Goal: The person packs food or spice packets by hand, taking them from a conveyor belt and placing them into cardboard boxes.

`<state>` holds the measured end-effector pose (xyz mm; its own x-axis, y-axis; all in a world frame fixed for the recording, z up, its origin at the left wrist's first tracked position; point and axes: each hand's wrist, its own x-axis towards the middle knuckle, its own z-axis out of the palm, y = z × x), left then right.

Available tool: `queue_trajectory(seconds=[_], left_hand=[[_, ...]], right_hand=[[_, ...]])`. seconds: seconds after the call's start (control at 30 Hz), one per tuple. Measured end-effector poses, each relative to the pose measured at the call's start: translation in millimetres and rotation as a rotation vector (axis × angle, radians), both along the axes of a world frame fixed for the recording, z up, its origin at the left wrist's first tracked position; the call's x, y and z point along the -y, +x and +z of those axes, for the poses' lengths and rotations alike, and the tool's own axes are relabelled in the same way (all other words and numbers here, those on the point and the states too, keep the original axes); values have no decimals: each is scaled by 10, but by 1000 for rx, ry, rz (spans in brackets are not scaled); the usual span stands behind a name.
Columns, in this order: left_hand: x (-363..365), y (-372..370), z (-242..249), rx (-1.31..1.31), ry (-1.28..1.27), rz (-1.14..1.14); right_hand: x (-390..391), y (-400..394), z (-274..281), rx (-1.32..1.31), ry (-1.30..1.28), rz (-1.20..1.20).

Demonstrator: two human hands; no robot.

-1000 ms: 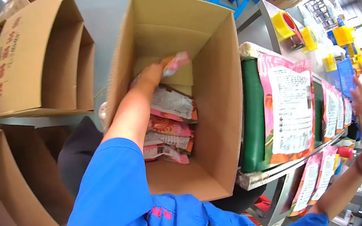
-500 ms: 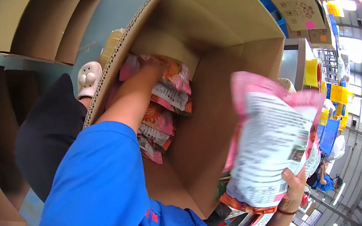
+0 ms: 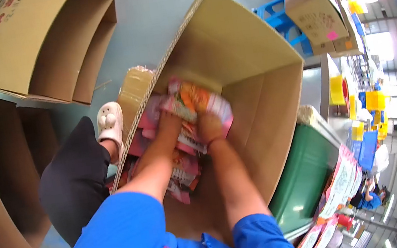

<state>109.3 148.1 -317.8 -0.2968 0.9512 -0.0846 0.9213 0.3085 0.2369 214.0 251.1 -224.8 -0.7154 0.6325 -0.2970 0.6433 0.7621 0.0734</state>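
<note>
Both hands inside a box at frame centre.

The box (image 3: 265, 94) fills the middle, open toward the viewer; packets (image 3: 184, 169) lie stacked in its lower left part. The left hand (image 3: 168, 124) and right hand (image 3: 209, 127) sit side by side on the top packet (image 3: 200, 102). A shoe (image 3: 109, 121) lies left of the box. Empty cartons (image 3: 40, 44) stand upper left. A conveyor (image 3: 306, 169) runs lower right, pouches (image 3: 341, 182) on it. Another carton (image 3: 314, 11) sits upper right.
</note>
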Motion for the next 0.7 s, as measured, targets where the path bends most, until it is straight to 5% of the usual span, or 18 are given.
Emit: queue_trajectory(seconds=[0.07, 0.2, 0.27, 0.33, 0.37, 0.4, 0.43, 0.5, 0.57, 0.6, 0.67, 0.7], left_hand=[[67, -81, -42, -173, 40, -18], [17, -154, 732, 119, -374, 135], [60, -149, 649, 216, -266, 265], [173, -33, 1276, 363, -76, 208], [244, 7, 1094, 371, 56, 222], [232, 17, 944, 381, 183, 246], [166, 72, 1202, 360, 198, 176], [117, 224, 1862, 816, 234, 404], [4, 297, 2085, 866, 436, 338], [-37, 320, 2172, 939, 628, 304], [-9, 550, 2960, 1032, 640, 241], [0, 710, 3291, 1173, 618, 201]], right_hand=[[177, -69, -186, 180, -109, -215], [-113, -135, 233, 43, -331, -188], [-101, -297, 596, 72, -321, -93], [-59, -465, 1355, -44, -319, -112], [-130, -577, 1742, 93, -241, 51], [-119, -538, 2237, -54, -317, 29], [-61, -420, 2725, -164, -277, 5], [108, 85, 3615, -477, -113, -39], [266, 913, 4230, -788, 64, -130], [312, 1358, 4211, -1037, 451, -34], [627, 2144, 4243, -863, 764, -204], [802, 2483, 3826, -595, 706, -358]])
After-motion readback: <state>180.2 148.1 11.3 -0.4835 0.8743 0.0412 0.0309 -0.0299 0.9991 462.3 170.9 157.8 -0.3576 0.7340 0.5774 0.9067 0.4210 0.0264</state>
